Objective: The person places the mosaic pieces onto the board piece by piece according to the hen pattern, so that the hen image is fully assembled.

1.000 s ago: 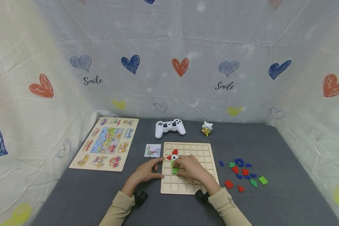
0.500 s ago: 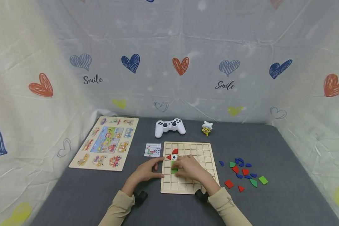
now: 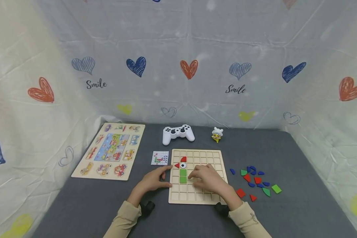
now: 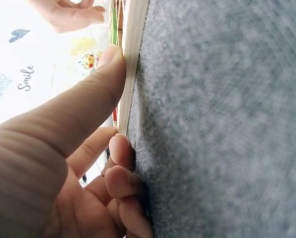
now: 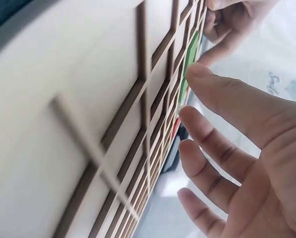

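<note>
Left hand point(image 3: 154, 179) is just touching the board's point(image 3: 178, 196) left edge, thumb and fingertips relaxed. Right hand point(image 3: 209, 179) is hovering over the grid, fingers loose and empty. Board's lying on the table point(image 3: 86, 208), and 2 green squares point(image 3: 182, 179) are sitting in its cells, directly below the eye tile point(image 3: 182, 165).

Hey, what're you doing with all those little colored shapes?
A person is working at a wooden grid board. The left hand touches its left edge, while the right hand is over the board, beside two green squares, holding nothing. Above the squares are a white piece with a dark dot, a red triangle and a red rounded piece. More loose pieces lie to the right, and a small picture card is on the left.
</note>
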Available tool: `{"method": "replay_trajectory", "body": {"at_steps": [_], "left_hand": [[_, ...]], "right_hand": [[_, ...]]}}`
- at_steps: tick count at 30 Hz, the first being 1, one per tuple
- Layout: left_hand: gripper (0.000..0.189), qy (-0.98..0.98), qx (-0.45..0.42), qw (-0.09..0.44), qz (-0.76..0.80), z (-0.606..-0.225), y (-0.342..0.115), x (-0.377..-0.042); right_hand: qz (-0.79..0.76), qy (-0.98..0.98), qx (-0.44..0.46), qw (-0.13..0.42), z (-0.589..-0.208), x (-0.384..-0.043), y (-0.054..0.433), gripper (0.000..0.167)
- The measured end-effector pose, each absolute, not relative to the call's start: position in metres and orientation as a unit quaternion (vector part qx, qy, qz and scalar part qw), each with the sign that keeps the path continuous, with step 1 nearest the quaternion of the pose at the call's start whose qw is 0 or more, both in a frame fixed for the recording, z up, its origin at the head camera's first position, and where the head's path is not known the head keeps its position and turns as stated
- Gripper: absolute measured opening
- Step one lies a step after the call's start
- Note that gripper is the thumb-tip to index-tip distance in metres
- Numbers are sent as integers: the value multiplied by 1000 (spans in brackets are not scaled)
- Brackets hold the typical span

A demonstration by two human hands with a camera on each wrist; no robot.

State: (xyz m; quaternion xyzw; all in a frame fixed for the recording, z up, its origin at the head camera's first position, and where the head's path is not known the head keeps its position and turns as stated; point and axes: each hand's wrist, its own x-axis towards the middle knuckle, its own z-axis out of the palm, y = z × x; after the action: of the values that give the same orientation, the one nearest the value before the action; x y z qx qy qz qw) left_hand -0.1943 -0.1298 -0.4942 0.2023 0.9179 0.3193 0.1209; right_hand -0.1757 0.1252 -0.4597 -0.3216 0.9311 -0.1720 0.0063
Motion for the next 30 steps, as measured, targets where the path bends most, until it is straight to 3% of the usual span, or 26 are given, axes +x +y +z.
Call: {"method": "replay_trajectory", "body": {"at_steps": [30], "left_hand": [[70,916,194,127,326,-490,-130,-193]], "right_hand": [[-175,964,-192,-48,-463,-171,242,23]]}}
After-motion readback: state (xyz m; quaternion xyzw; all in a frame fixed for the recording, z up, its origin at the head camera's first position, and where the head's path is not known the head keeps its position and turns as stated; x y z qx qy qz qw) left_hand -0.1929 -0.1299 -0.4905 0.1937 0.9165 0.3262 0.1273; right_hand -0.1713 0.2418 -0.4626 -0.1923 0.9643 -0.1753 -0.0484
